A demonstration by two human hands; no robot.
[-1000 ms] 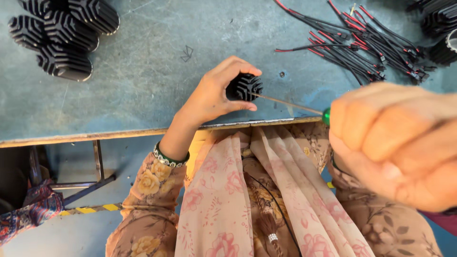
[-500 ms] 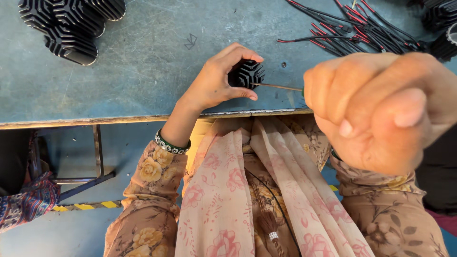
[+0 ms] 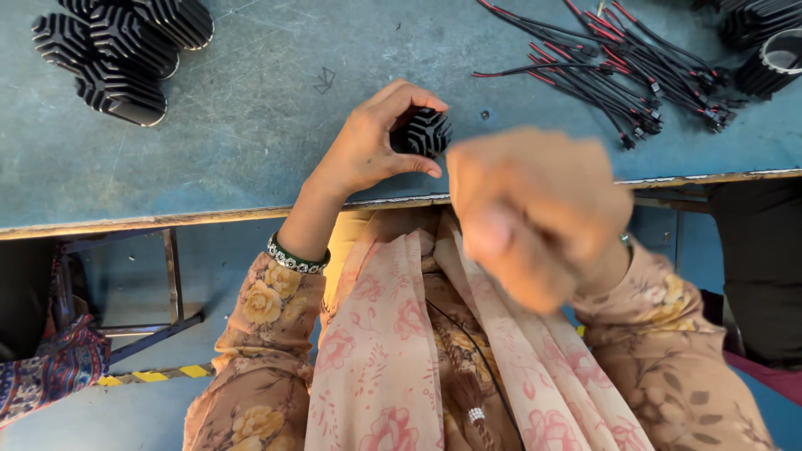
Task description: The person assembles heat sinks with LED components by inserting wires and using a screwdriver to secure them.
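Piled at the far left of the blue-grey table (image 3: 251, 125): more black finned heat sinks (image 3: 117, 50). Scattered far right: a tangle of red-and-black wire leads (image 3: 618, 67). Blocked much of the near edge: blurred right hand (image 3: 535, 217), fisted close to the camera, contents impossible to tell. Pinched between left hand (image 3: 368, 150) thumb and fingers at the near table edge: small black finned heat sink (image 3: 424, 132), axis lying roughly level, finned end turned rightward.
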